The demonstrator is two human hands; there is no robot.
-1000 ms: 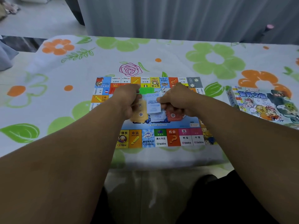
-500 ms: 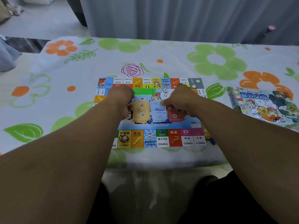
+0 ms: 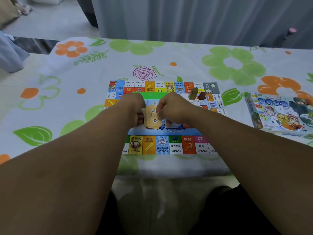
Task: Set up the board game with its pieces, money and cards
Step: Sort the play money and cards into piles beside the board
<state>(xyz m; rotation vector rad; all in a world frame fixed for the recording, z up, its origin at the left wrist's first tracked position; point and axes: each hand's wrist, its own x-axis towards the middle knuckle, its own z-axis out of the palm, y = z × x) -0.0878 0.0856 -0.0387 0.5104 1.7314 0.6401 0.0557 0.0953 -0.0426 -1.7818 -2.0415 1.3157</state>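
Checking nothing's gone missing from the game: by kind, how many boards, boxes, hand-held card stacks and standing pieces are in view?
Colourful printed game board: 1
Illustrated cardboard game box: 1
Tan card stack, held between left hand and right hand: 1
Small upright playing pieces, olive piece and dark red piece: 2
Total: 5
Hands may hide more.

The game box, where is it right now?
In the head view, the game box lies on the flowered tablecloth at the far right, right of the board, apart from it.
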